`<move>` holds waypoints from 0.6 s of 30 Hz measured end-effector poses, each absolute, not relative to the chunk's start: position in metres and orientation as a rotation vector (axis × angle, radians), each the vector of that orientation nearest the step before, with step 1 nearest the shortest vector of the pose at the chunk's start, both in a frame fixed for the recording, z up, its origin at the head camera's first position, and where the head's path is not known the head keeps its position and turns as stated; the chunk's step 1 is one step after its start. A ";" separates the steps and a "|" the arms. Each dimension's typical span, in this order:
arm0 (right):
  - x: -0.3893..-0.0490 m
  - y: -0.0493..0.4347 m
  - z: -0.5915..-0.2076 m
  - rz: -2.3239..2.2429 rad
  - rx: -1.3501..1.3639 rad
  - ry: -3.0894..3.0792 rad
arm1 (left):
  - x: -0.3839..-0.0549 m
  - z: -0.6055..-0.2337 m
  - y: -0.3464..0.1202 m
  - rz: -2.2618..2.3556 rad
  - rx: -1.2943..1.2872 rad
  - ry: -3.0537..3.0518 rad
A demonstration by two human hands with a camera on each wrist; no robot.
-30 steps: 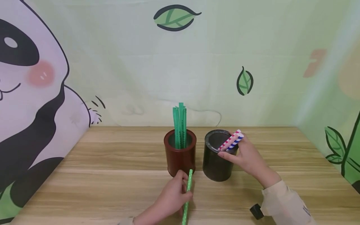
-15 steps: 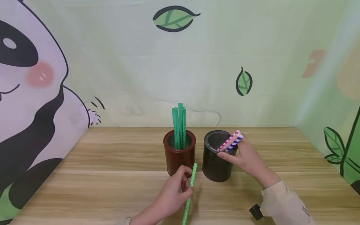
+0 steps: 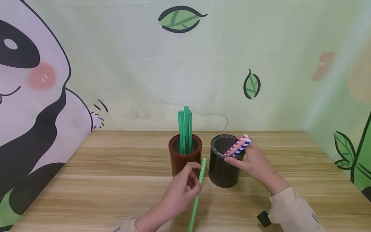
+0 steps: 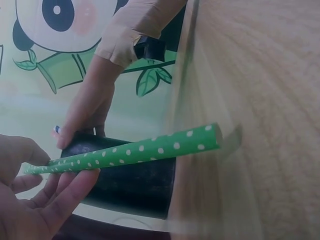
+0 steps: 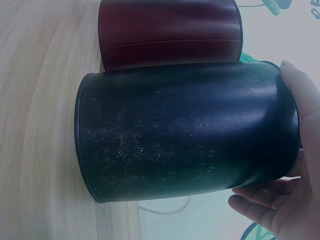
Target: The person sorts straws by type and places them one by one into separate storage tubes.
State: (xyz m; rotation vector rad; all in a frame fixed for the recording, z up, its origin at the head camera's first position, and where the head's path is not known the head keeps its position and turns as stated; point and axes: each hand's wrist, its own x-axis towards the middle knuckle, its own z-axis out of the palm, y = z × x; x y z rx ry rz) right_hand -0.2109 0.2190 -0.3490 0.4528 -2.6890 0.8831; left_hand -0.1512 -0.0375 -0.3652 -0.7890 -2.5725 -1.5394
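My left hand [image 3: 179, 191] pinches a green paper straw [image 3: 195, 206] with white dots between thumb and fingers. The straw slants upward, its top end in front of the gap between two round holders. The black pen holder [image 3: 222, 170] stands upright on the right, and my right hand [image 3: 258, 164] grips it at the rim. Several striped paper straws [image 3: 238, 145], pink and blue with white, lean out of it against that hand; their lower ends are hidden inside. In the left wrist view the dotted straw [image 4: 150, 150] crosses before the black holder [image 4: 135, 190].
Left of the black holder stands a reddish-brown pen holder [image 3: 179, 161] with several green-wrapped straws [image 3: 185, 129] upright in it. Both are on a wooden table [image 3: 116, 180]. A cloth backdrop [image 3: 139, 64] hangs behind. A small black device [image 3: 264, 219] is at the right sleeve.
My left hand has moved up and slightly right, raising the dotted straw toward the space between the holders. The right hand and both holders have stayed in place.
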 end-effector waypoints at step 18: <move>-0.212 0.219 -0.350 0.900 0.473 -2.674 | -0.165 -0.332 -0.023 -1.425 -0.831 -2.409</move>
